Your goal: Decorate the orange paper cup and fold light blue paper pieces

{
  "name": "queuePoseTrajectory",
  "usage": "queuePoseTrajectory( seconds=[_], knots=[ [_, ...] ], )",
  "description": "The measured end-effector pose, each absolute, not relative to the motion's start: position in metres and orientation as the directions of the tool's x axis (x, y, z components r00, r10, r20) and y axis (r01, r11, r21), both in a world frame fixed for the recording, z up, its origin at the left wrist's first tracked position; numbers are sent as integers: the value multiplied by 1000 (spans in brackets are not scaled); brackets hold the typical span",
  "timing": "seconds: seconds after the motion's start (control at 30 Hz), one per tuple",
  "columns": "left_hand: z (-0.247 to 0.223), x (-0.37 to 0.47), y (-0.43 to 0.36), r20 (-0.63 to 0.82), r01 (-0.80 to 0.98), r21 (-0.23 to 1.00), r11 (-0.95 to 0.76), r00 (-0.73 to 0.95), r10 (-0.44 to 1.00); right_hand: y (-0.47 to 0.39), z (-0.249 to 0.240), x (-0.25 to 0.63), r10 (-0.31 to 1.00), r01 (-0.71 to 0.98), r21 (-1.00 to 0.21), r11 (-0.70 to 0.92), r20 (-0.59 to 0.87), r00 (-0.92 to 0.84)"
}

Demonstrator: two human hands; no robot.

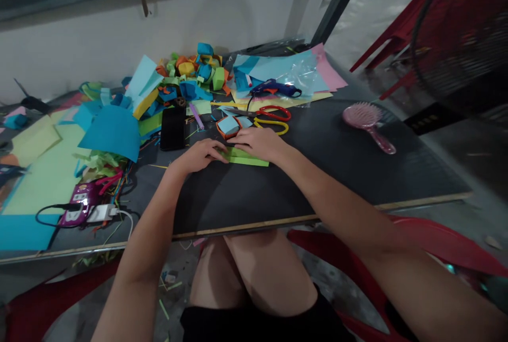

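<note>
A folded strip of light green paper (249,159) lies on the dark table in front of me. Curled over its left end, my left hand (203,154) grips it at the edge. From the other side my right hand (261,142) holds the strip's upper edge, fingers pointing left and thumb close to the paper. Just beyond the fingertips sits a small orange-edged paper piece with light blue faces (229,125). Scissors (271,120) with red and yellow handles rest behind my right hand. The strip's upper edge is partly hidden by my fingers.
A black phone (173,128) lies left of my hands. Behind are a heap of folded coloured papers (190,72), a blue glue gun (275,88) and plastic-wrapped paper sheets (273,69). A pink hairbrush (367,119) is at right, a purple power socket (82,203) at left.
</note>
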State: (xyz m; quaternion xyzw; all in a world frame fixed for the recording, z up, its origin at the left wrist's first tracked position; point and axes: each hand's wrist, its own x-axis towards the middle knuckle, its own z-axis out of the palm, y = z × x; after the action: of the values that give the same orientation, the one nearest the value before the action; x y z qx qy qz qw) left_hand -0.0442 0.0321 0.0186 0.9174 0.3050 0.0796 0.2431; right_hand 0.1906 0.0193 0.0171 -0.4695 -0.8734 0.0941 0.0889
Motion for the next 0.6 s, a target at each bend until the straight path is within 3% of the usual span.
queuePoseTrajectory(
  seconds=[0.13, 0.33, 0.6],
  knots=[
    [20, -45, 29, -15, 528, 527, -666, 790, 613, 23, 13, 193, 783, 744, -265, 613, 75, -618],
    [16, -45, 31, 23, 521, 473, -710, 798, 602, 27, 9, 190, 612, 519, -413, 749, 131, -780],
    [14, -35, 24, 111, 588, 299, -752, 761, 639, 30, -3, 189, 717, 615, -394, 683, 202, -667]
  ],
)
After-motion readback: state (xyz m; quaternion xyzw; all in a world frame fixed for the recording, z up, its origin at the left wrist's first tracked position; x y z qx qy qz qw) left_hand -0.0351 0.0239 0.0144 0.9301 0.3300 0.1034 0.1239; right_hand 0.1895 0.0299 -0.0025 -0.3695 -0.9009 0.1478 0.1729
